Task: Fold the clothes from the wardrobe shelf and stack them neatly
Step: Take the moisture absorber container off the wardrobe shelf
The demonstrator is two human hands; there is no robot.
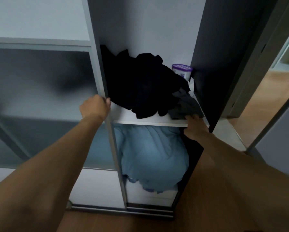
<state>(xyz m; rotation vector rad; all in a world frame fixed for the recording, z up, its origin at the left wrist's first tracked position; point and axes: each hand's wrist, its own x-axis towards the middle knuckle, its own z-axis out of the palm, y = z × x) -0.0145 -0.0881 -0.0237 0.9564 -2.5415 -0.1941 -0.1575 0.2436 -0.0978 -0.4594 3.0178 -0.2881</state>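
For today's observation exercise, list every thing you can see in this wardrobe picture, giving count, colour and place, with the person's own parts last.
Dark clothes pile: one heap, black, unfolded, on the white shelf.
Grey garment: one, dark grey, crumpled at the shelf's right front.
Container: one, white with purple lid, back right of the shelf.
Blue bedding: one bundle, light blue, in the compartment below the shelf.
Sliding door: one, frosted grey, left of the opening.
Floor: wood brown, seen at right and bottom.
Left hand: one, closed on the door's edge.
Right hand: one, at the shelf's front edge, fingertips touching the grey garment; grip unclear.
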